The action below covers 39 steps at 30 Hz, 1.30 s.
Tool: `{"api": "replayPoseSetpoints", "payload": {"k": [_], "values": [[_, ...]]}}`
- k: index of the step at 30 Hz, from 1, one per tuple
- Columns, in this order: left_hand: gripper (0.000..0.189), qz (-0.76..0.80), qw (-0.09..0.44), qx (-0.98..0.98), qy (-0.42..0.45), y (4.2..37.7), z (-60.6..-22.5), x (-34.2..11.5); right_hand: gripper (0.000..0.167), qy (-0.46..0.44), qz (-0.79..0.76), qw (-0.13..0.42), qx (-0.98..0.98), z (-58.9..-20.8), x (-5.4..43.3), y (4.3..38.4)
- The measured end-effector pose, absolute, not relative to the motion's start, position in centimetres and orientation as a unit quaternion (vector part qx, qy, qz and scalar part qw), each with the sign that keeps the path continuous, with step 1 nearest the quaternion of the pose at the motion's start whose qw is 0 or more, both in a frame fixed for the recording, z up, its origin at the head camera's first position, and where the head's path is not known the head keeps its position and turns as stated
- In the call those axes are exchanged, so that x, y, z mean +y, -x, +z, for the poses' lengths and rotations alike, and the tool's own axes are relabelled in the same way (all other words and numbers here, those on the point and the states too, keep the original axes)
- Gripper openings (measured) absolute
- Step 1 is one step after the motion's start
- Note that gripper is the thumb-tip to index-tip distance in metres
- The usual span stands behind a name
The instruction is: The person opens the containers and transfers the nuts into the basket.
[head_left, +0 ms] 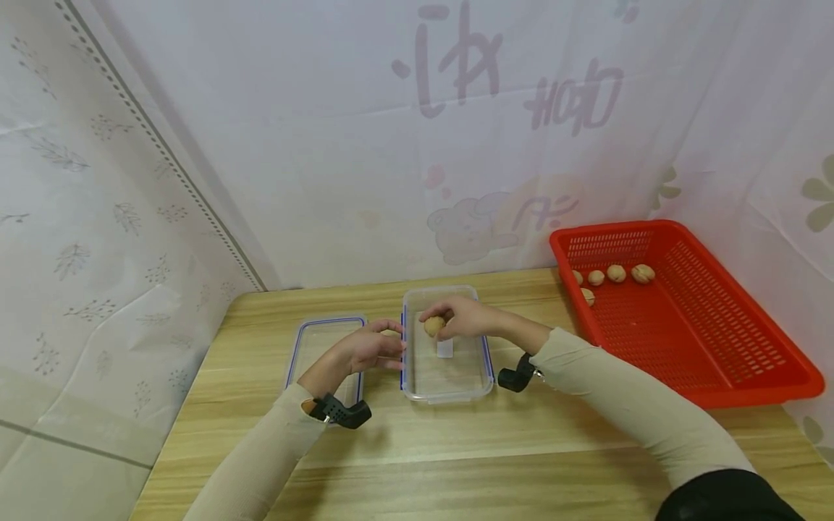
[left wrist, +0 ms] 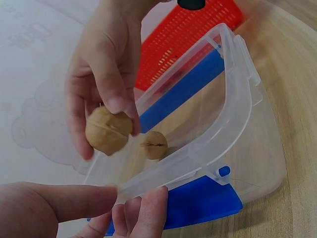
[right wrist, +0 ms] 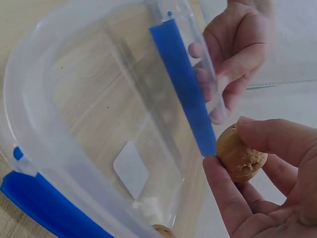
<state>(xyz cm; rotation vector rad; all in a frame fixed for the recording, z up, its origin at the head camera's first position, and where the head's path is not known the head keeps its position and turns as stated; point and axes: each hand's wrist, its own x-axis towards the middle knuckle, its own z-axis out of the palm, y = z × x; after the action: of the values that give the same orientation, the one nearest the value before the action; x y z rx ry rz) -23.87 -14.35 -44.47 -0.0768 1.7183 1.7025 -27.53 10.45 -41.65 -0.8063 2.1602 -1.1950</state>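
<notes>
My right hand (head_left: 459,318) pinches a walnut (left wrist: 109,131) between thumb and fingers. It holds the nut above the clear plastic box (head_left: 449,396) with blue clips. Another walnut (left wrist: 154,145) lies on the box floor; only its edge shows in the right wrist view, and the right hand hides it in the head view. A white label (right wrist: 131,170) sits at the box's bottom. My left hand (head_left: 369,347) is at the box's left side, its loosely bent fingertips resting against the wall by the blue clip (left wrist: 203,201).
Left of the box, partly under the left forearm, a clear lid (head_left: 313,336) with a blue seal lies on the wooden table (head_left: 417,463). At the right stands a red basket (head_left: 691,394) with several walnuts (head_left: 615,273) near its far left corner. A printed curtain (head_left: 313,145) hangs behind.
</notes>
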Motion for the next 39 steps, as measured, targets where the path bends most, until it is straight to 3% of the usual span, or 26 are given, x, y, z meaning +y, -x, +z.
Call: {"api": "replayPoseSetpoints", "payload": {"k": [13,20,28,39], "values": [[0.041,0.662,0.35,0.662,0.024,23.9,-44.8,-14.4,0.042,0.261,-0.491,0.254,0.792,-40.1,12.4,27.5],[0.041,0.661,0.349,0.664,0.028,24.0,-44.8,-14.5,0.045,0.272,-0.5,0.22,0.792,-38.7,14.5,27.6],[0.038,0.661,0.349,0.664,0.027,24.0,-44.9,-14.5,0.049,0.249,-0.51,0.23,0.79,-36.7,17.2,27.2],[0.038,0.662,0.349,0.662,0.027,24.1,-44.9,-14.4,0.049,0.217,-0.517,0.202,0.803,-35.2,20.9,27.1]]}}
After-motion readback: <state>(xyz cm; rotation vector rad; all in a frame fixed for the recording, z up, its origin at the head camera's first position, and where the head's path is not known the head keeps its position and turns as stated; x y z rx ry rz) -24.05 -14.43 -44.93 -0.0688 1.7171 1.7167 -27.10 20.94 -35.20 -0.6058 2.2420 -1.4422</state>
